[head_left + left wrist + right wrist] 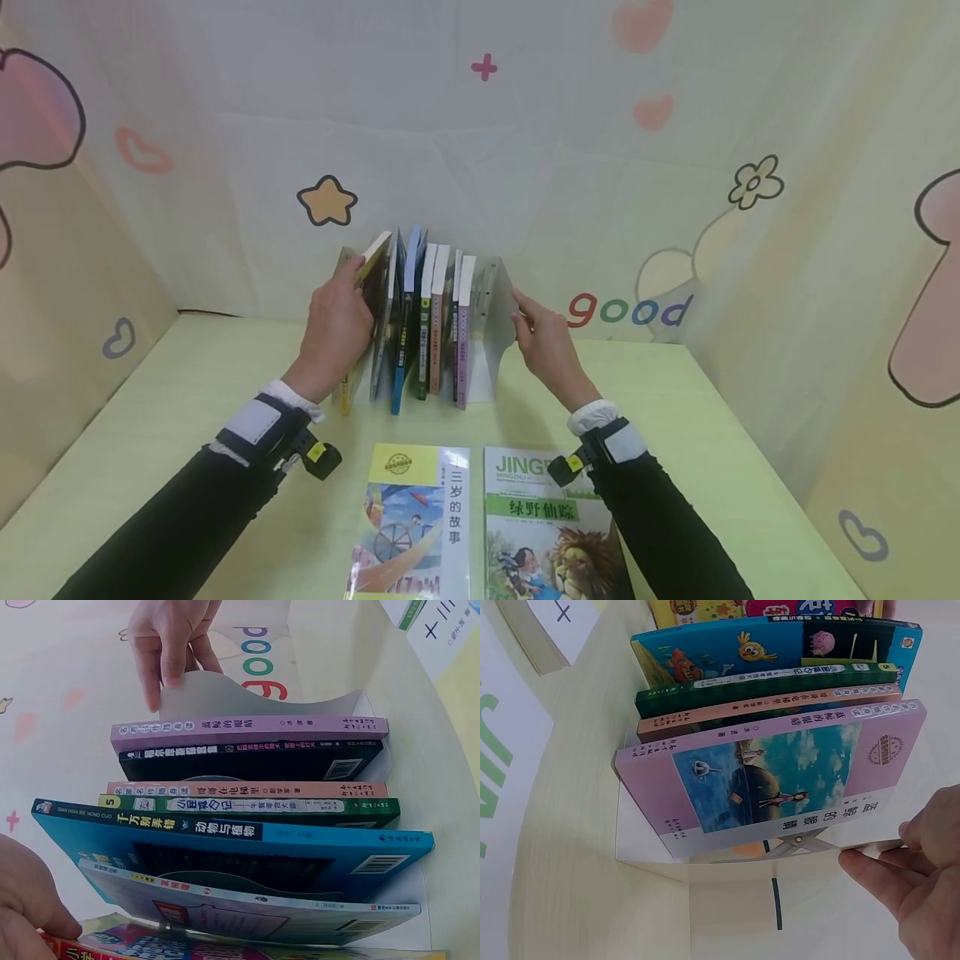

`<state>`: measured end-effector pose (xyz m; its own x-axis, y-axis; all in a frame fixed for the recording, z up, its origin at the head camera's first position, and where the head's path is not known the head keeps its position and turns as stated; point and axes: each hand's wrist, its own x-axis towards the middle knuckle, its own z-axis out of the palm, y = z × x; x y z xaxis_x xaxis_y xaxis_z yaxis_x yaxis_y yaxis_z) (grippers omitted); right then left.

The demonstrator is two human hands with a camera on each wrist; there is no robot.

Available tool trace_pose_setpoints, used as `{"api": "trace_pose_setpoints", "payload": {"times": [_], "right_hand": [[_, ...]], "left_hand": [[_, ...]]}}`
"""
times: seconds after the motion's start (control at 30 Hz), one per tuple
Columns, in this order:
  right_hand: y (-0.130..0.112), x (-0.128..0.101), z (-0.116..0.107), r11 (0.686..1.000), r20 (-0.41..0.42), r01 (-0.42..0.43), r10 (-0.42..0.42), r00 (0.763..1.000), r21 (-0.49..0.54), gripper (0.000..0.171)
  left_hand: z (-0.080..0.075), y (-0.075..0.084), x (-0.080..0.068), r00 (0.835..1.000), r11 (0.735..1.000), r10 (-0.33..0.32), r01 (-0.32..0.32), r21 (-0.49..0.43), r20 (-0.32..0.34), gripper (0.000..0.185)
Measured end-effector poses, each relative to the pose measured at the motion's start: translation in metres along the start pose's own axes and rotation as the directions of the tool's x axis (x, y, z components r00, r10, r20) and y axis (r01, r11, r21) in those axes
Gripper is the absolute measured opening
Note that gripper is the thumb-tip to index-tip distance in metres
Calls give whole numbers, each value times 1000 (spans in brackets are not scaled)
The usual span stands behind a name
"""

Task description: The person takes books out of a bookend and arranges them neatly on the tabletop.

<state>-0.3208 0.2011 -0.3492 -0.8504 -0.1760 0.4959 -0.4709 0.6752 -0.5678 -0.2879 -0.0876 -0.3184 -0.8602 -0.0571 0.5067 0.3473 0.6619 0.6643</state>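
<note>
Several upright books stand in a row between the pale end plates of a bookend (498, 333). At the row's left end my left hand (337, 329) grips the top of a yellow-edged book (346, 392), which leans; its cover shows red and yellow in the left wrist view. Beside it are a thin pale book (247, 907) and a blue book (315, 847). Farther right come a green book (765, 684), a salmon-spined book (765, 712), a dark book (255, 754) and a lilac book (652, 780). My right hand (551, 346) pinches the edge of the bookend's right plate.
Two books lie flat on the pale table (247, 517) in front of the row: a yellow-and-white one (408, 517) and one with a lion cover (540, 533). A patterned cloth backdrop (480, 167) rises behind and at both sides.
</note>
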Motion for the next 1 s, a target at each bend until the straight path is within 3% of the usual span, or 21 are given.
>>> {"api": "trace_pose_setpoints", "payload": {"times": [0.33,0.87,1.0], "right_hand": [[0,-1,-1,1000,-1,-10,10,1000,-3,50],[1,1,2,1000,-10,14,-15,1000,-12,49],[0,0,2,1000,-11,18,-18,1000,-8,48]], "left_hand": [[-5,0,-6,998,998,57,-56,36,-28,48],[-41,10,-27,987,991,134,-131,37,-86,43],[-51,16,-35,988,992,129,-127,28,-89,43]]}}
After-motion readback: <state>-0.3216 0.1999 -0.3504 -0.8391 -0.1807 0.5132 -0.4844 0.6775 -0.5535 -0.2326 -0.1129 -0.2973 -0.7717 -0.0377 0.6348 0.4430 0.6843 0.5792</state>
